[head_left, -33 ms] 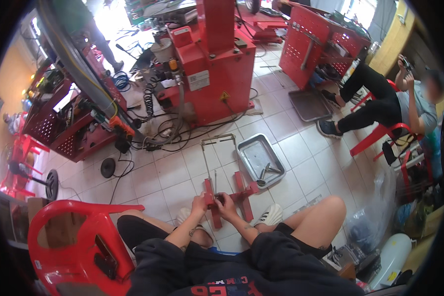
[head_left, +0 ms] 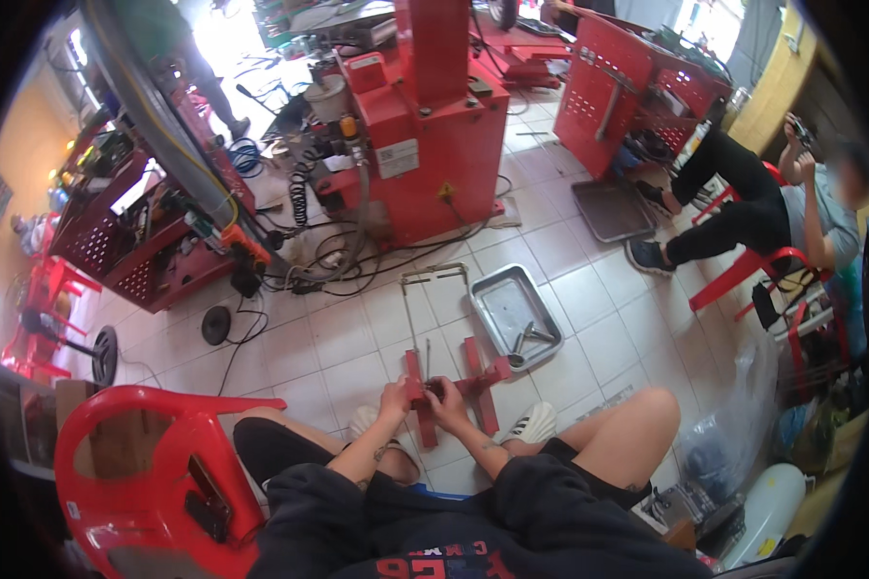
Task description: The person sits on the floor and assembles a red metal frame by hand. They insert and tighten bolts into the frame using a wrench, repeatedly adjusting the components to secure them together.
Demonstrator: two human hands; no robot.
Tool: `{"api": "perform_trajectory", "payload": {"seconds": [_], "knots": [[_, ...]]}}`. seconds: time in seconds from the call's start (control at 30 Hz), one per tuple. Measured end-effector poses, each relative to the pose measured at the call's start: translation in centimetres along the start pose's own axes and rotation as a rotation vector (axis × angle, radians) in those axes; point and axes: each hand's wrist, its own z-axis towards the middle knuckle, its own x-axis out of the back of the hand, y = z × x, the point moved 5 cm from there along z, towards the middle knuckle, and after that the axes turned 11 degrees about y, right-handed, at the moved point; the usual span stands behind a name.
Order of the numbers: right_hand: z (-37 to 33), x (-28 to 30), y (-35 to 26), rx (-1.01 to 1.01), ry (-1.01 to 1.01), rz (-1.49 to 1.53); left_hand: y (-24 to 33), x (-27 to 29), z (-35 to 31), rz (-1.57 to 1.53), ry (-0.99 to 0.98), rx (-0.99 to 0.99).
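Note:
A red metal stand (head_left: 482,386) with parallel bars rests on the tiled floor between my feet. My left hand (head_left: 395,397) is closed around the left part of this stand. Close beside it, my right hand (head_left: 450,403) has its fingers curled at the same spot, around a small dark part too hidden to name. A thin metal rod (head_left: 428,355) sticks out past my fingers. Beyond the stand lies a bent metal rod frame (head_left: 410,314). To its right is a grey metal tray (head_left: 484,323) with metal tools (head_left: 529,337) inside.
On my left stands a red plastic chair (head_left: 97,425) with a dark phone-like object (head_left: 203,511) on it. Ahead are a red machine (head_left: 434,174), cables (head_left: 357,275) and a red tool cart (head_left: 599,96). Another person (head_left: 743,212) sits at the right, near a dark tray (head_left: 599,217).
The whole view has shifted slightly, so the surroundings appear a little to the right. Both hands keep the same hold at the red stand.

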Motion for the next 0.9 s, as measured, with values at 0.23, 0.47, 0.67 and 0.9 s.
{"api": "perform_trajectory", "payload": {"seconds": [0.23, 0.47, 0.67, 0.9], "knots": [[-1.0, 0.8, -2.2, -0.080, -0.087, 0.118, -0.6, 0.1, 0.2, 0.172, -0.027, -0.065], [-0.4, 0.7, -0.8, -0.583, -0.025, 0.336, 6.7, 2.4, -2.9, 0.324, 0.029, -0.113], [0.0, 0.3, -1.2, -0.661, -0.108, 0.434, 6.9, 2.6, -3.0, 0.311, 0.039, -0.069], [0.0, 0.8, -1.7, -0.706, -0.116, 0.367, 8.0, 2.5, -3.2, 0.367, 0.019, -0.062]]}}
